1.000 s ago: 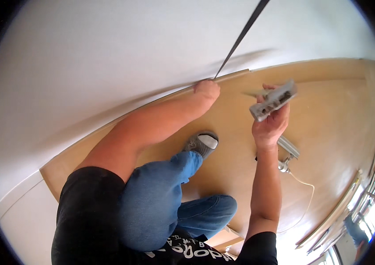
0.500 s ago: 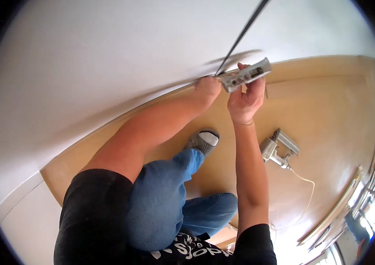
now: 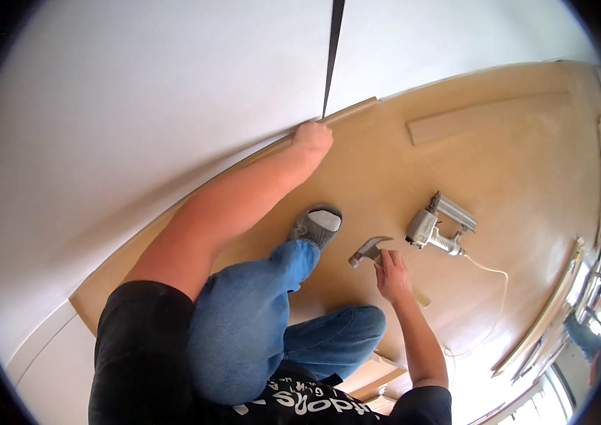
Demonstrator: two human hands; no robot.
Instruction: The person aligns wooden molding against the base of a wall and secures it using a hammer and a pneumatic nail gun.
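My left hand point(image 3: 312, 138) is closed at the foot of the white wall, on a thin wooden strip point(image 3: 355, 108) that runs along the wall's base. Its fingertips are hidden. Down to the right, beside my foot, my right hand point(image 3: 394, 276) is wrapped round the handle of a claw hammer point(image 3: 369, 251), close to the head. The butt of the handle shows past my wrist. Whether the hammer rests on the floor or is just off it, I cannot tell. A silver nail gun point(image 3: 428, 228) with a pale hose lies to the right of the hammer.
A dark narrow gap point(image 3: 332, 57) rises up the white wall point(image 3: 173, 92). A flat wooden piece point(image 3: 488, 117) lies on the brown floor point(image 3: 527, 184) at the far right. Long boards point(image 3: 537, 326) lie along the right side. My grey-shoed foot point(image 3: 318, 225) is between my arms.
My right hand has come down and back from the wall, where it held up a grey metal object beside my left hand. It now grips the hammer low down. My left hand stays at the wall's base.
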